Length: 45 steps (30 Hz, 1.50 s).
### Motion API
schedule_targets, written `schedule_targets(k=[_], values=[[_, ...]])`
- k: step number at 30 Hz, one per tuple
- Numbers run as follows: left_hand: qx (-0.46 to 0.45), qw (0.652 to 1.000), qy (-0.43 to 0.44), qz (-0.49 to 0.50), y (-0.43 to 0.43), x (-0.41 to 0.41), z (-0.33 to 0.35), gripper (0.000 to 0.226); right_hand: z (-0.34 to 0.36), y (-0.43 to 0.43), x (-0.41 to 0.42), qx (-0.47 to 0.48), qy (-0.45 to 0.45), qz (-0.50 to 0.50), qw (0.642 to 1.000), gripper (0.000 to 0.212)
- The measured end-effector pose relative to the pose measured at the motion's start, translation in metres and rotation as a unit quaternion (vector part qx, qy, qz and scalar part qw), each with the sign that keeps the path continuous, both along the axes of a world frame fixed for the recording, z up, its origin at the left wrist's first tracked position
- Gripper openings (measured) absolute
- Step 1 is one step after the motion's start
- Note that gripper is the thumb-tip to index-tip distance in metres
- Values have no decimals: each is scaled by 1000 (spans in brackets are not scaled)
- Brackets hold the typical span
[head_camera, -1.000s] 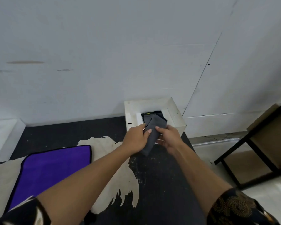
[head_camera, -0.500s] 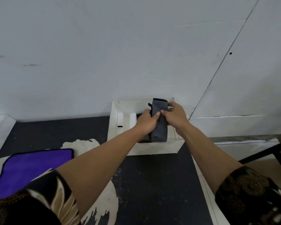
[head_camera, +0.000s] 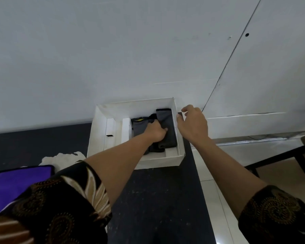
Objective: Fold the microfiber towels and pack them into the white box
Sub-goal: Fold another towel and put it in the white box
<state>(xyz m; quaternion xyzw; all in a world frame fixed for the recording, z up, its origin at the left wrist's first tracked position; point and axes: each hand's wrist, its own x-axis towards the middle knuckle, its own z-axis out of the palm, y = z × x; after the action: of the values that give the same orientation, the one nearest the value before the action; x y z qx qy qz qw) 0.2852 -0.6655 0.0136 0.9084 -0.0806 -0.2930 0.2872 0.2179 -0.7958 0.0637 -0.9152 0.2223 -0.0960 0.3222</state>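
Note:
The white box [head_camera: 158,161] stands on a dark mat against the wall. Inside it, a folded grey towel [head_camera: 168,120] lies along the right wall, and a second folded grey towel [head_camera: 139,128] with a yellow tag sits to its left. My left hand [head_camera: 156,132] reaches into the box, its fingers curled down over the left edge of the right-hand towel and its thumb on top. My right hand [head_camera: 192,124] hovers just outside the box's right wall, fingers loosely bent and holding nothing. A purple towel [head_camera: 16,184] lies spread at the lower left.
A cream cloth [head_camera: 60,158] lies under the purple towel on the dark mat [head_camera: 157,199]. White wall rises right behind the box. A black table frame [head_camera: 280,155] stands over the tiled floor at the right.
The grey towel, held upright over the box by both hands before, now lies inside it. My right hand has let go and moved out past the right wall. The camera has moved closer.

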Motion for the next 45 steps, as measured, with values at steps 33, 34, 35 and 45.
schedule_targets(k=[33, 34, 35, 45], values=[[167, 914, -311, -197, 87, -36, 58, 68, 9, 80, -56, -181, 36, 32, 982, 63], [161, 912, -323, -194, 101, -43, 62, 68, 13, 94, -63, -195, 29, 33, 980, 64], [154, 911, -333, -191, 116, -51, 65, 68, 15, 109, -70, -204, 23, 34, 978, 65], [191, 917, -328, -121, 344, -146, 50, 68, -4, 330, -139, -184, 47, 126, 974, 66]])
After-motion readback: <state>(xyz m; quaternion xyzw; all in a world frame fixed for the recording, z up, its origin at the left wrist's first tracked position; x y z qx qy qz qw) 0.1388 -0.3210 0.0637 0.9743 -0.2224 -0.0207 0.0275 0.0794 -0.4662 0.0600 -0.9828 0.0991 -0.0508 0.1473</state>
